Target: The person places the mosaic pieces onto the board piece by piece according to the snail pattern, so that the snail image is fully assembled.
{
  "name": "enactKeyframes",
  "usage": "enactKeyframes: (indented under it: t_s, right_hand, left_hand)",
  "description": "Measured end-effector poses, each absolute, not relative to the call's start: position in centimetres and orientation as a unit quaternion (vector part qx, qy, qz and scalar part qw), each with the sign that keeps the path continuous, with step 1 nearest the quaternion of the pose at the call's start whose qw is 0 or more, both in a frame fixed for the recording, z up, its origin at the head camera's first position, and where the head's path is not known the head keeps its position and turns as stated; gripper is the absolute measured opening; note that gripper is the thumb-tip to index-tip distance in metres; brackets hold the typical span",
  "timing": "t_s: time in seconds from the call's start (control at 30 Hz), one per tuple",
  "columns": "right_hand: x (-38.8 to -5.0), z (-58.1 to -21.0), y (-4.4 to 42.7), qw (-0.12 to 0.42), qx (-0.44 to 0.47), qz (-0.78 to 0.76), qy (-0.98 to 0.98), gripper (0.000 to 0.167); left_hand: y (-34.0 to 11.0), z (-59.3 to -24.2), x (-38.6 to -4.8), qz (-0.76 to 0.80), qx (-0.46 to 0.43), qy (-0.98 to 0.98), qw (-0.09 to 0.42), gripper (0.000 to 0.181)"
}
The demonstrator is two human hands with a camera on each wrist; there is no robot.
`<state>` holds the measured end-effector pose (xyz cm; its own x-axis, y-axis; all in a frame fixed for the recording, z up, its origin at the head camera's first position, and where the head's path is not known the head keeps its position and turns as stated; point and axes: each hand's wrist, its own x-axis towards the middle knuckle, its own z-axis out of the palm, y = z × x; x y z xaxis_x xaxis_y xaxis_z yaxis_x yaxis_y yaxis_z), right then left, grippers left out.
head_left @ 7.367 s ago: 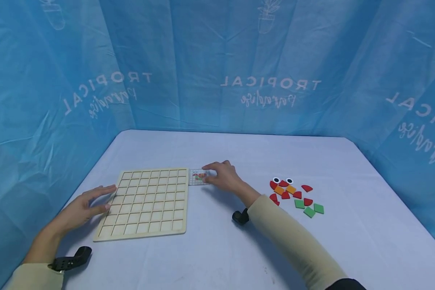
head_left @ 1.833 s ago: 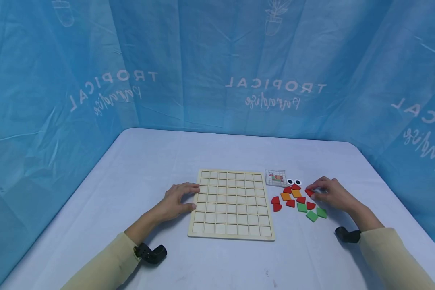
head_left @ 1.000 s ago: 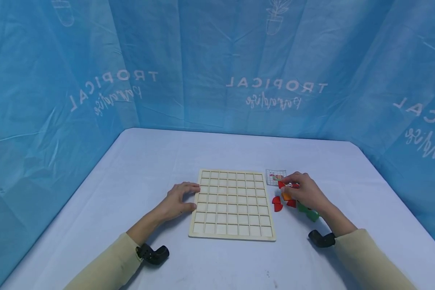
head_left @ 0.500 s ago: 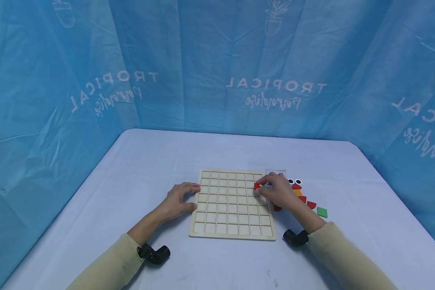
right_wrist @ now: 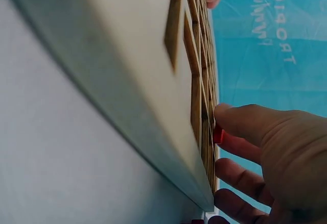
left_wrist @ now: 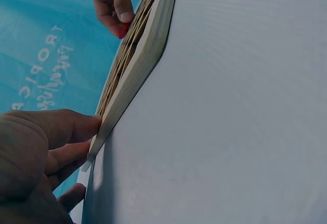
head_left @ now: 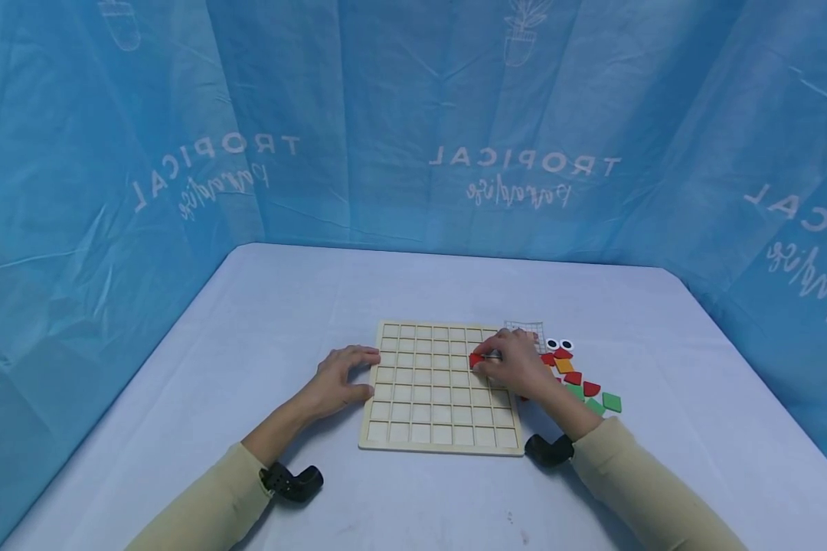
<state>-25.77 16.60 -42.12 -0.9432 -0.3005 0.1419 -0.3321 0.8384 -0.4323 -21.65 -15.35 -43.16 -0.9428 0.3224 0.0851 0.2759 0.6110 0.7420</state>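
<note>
A wooden board (head_left: 441, 448) with a recessed grid lies mid-table in the head view. My left hand (head_left: 334, 386) rests its thumb and fingertips against the board's left edge; the left wrist view shows the thumb (left_wrist: 76, 127) on that edge. Over the upper right part of the grid, my right hand (head_left: 524, 367) pinches a red quarter-round tile (head_left: 475, 360) between thumb and fingers. In the right wrist view the red tile (right_wrist: 218, 134) sits close above the grid, partly hidden by the fingers. Whether it touches the grid I cannot tell.
A small printed card (head_left: 524, 326) lies by the board's upper right corner, partly behind the right hand. Right of it are two eye discs (head_left: 560, 345), several red tiles (head_left: 591, 389), an orange tile (head_left: 564, 366) and green tiles (head_left: 612, 402). A blue curtain (head_left: 413, 130) surrounds the table.
Earlier the board was slid right and the card put near the tiles. My right hand then picked up a red tile and carried it left over the board. The left hand stays still lately.
</note>
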Motion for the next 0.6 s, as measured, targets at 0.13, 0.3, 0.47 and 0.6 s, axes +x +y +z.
enactKeyframes:
  t_s: [0.13, 0.3, 0.47, 0.6]
  right_hand:
    - [-25.79, -42.25, 16.66, 0.034, 0.174, 0.216, -0.960, 0.025]
    - [-25.77, -42.36, 16.72, 0.035, 0.178, 0.213, -0.960, 0.024]
    - [-25.79, -42.34, 16.64, 0.033, 0.172, 0.209, -0.962, 0.027]
    - [-25.83, -42.29, 16.56, 0.029, 0.164, 0.209, -0.964, 0.029]
  left_hand:
    - [-15.33, -43.07, -21.66, 0.411, 0.162, 0.897, 0.032, 0.051]
    - [-15.19, -43.17, -21.78, 0.412, 0.153, 0.898, 0.036, 0.051]
    - [-15.19, -43.24, -21.81, 0.409, 0.152, 0.899, 0.034, 0.051]
    - [-15.16, -43.27, -21.79, 0.408, 0.150, 0.900, 0.033, 0.051]
